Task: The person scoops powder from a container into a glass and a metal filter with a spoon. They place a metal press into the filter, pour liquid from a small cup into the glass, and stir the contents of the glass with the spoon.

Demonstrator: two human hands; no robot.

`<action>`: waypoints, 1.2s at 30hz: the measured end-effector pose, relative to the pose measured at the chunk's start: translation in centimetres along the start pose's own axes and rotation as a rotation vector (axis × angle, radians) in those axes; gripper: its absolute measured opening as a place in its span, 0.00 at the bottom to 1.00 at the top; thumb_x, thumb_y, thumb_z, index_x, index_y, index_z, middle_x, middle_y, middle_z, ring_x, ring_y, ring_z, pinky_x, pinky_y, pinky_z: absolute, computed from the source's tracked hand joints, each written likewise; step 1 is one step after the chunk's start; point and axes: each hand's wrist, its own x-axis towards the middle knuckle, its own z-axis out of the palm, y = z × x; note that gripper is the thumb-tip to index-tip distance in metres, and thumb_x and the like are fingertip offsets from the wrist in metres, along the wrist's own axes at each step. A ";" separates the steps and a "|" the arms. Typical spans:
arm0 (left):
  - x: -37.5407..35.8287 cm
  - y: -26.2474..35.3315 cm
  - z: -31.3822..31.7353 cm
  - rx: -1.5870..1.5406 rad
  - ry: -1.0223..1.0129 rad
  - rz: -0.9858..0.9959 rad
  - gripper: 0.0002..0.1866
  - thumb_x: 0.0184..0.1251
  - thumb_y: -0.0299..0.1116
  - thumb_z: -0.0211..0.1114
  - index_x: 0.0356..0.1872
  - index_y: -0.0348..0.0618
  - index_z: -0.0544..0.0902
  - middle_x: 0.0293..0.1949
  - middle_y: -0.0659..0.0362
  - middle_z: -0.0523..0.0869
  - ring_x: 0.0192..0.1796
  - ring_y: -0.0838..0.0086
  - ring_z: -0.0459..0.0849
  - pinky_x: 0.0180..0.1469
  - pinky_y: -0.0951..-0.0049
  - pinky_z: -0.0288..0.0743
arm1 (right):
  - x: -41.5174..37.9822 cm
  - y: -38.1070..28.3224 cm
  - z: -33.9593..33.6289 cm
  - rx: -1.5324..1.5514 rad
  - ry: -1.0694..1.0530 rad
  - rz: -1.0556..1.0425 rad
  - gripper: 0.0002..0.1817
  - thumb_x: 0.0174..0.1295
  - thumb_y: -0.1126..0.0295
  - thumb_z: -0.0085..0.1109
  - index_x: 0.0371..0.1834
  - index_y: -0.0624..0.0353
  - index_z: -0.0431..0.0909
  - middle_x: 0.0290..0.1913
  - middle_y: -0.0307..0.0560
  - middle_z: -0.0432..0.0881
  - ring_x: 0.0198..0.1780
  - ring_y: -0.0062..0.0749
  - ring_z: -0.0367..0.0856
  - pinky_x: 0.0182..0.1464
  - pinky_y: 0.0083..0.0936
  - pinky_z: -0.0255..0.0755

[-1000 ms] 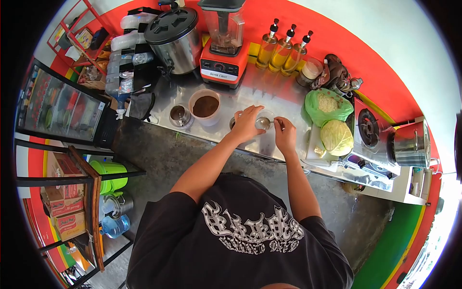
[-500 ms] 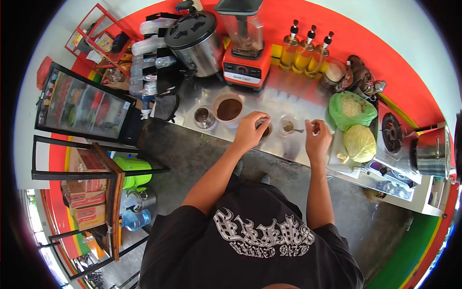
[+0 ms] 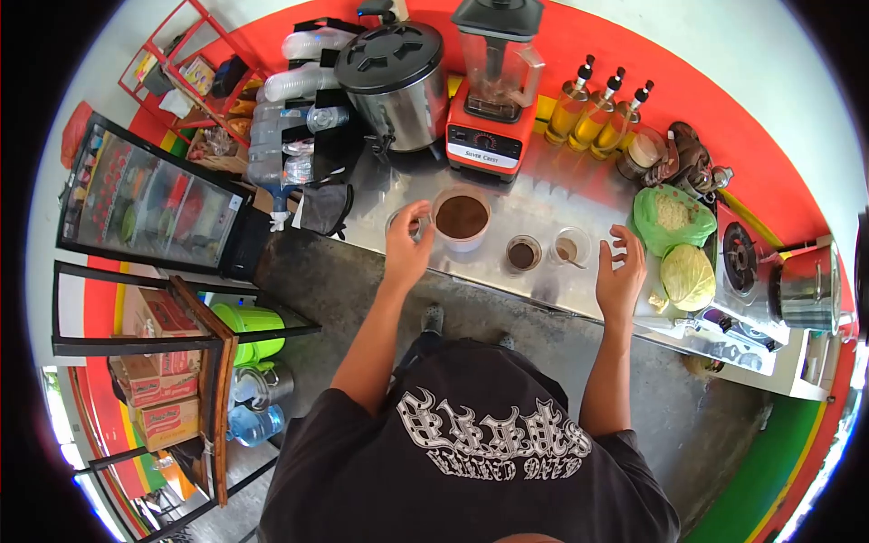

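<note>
My left hand [image 3: 406,242] is at the steel counter's [image 3: 525,195] left part, fingers curled over a small metal tin [image 3: 393,220] that it mostly hides. Just right of it stands a white tub of brown powder [image 3: 462,218]. Further right are a small glass holding dark powder [image 3: 522,254] and a clear cup with a spoon in it [image 3: 571,248]. My right hand [image 3: 623,273] hovers open, fingers spread, just right of that cup and touching nothing.
A steel urn [image 3: 396,77], a red blender [image 3: 491,100] and three oil bottles [image 3: 596,113] line the back wall. A green bag [image 3: 671,215], a cabbage [image 3: 688,276], a gas stove [image 3: 738,249] and a pot [image 3: 807,294] sit at right. A display case [image 3: 136,199] and shelves [image 3: 172,362] stand at left.
My left hand left the small glass and moved left onto the metal tin. My right hand let go of the spoon, drew back from the cup and opened.
</note>
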 end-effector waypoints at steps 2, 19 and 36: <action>0.1 -2.2 -2.0 0.099 0.025 -0.107 0.27 0.69 0.23 0.73 0.68 0.43 0.80 0.60 0.54 0.89 0.63 0.66 0.87 0.64 0.65 0.77 | 0.1 -1.7 1.1 0.010 -0.023 0.010 0.16 0.69 0.77 0.68 0.59 0.61 0.84 0.52 0.50 0.88 0.50 0.42 0.85 0.45 0.36 0.77; 2.7 -13.3 -6.8 0.156 -0.396 -0.017 0.51 0.48 0.32 0.84 0.79 0.53 0.71 0.73 0.52 0.79 0.76 0.50 0.72 0.79 0.50 0.64 | -3.0 -14.1 17.9 0.195 -0.645 -0.138 0.14 0.68 0.77 0.68 0.55 0.63 0.85 0.49 0.51 0.88 0.41 0.38 0.86 0.43 0.33 0.80; 7.6 -3.5 -12.7 0.063 -0.508 0.256 0.58 0.42 0.30 0.89 0.80 0.43 0.70 0.65 0.56 0.88 0.68 0.55 0.79 0.73 0.55 0.71 | -4.6 -18.2 17.0 0.174 -0.530 0.086 0.14 0.70 0.71 0.69 0.56 0.63 0.87 0.51 0.50 0.90 0.44 0.39 0.87 0.43 0.34 0.80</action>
